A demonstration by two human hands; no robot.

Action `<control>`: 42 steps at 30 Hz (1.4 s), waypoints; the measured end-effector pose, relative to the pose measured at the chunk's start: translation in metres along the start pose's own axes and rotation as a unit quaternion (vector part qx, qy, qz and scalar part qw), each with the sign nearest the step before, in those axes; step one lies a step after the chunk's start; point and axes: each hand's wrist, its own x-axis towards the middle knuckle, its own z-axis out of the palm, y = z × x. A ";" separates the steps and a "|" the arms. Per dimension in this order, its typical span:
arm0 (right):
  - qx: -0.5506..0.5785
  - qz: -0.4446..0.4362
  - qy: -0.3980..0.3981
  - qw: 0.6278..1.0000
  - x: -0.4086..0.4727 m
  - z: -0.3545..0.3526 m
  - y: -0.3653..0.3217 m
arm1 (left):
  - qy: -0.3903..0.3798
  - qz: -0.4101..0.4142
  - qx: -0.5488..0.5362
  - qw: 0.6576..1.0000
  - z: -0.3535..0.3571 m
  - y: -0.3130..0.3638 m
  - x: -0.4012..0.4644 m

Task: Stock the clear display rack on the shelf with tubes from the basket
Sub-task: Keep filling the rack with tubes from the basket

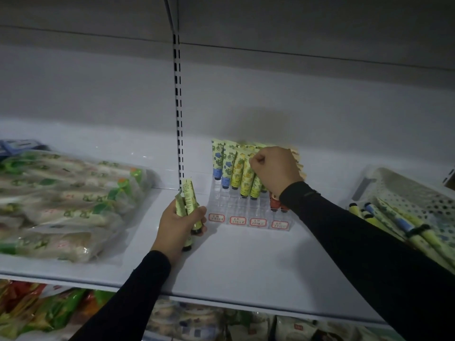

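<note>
Partly stocked: clear display rack (pixel 248 193) on the shelf (pixel 246 262) with back rows filled, front slots bare; right hand (pixel 275 171) curled on a racked tube, left hand (pixel 179 225) gripping spare tubes (pixel 188 198) just left of it, more waiting in the basket (pixel 403 193) to its right.

White shelf (pixel 246 262). Bearing: clear display rack (pixel 248 207) near centre, against back wall; white perforated basket (pixel 403 190) at right; bagged packets (pixel 66 200) at left.
</note>
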 end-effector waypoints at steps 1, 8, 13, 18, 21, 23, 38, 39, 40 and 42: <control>-0.005 0.007 0.001 1.000 0.000 0.001 0.000 | -0.002 0.001 0.001 1.000 0.000 0.000 0.000; -0.016 0.031 0.000 0.999 0.004 0.000 0.000 | -0.002 -0.002 -0.004 1.000 0.000 0.000 0.000; -0.023 0.026 -0.007 0.999 0.007 0.001 0.000 | 0.000 -0.003 -0.009 1.000 0.001 0.001 0.000; -0.026 0.023 -0.016 0.999 0.011 0.000 0.002 | 0.000 -0.003 -0.008 1.000 0.000 0.000 0.001; -0.019 0.019 -0.020 0.999 0.013 -0.001 0.001 | 0.001 -0.004 -0.012 1.000 0.000 0.000 0.000; -0.019 0.019 -0.023 0.999 0.015 -0.002 0.001 | 0.001 -0.003 -0.015 1.000 0.001 0.000 0.000; -0.027 0.030 -0.053 0.998 0.019 -0.003 0.000 | -0.001 0.000 -0.006 1.000 0.000 -0.003 0.000; -0.027 0.032 -0.053 0.998 0.019 -0.002 0.000 | -0.002 0.001 -0.006 1.000 0.000 -0.003 0.001; -0.028 0.034 -0.053 0.998 0.019 -0.002 0.000 | -0.003 0.001 -0.004 1.000 0.000 -0.003 0.001; -0.039 0.036 -0.058 0.997 0.020 -0.002 0.000 | -0.004 -0.001 -0.001 1.000 -0.001 -0.004 0.002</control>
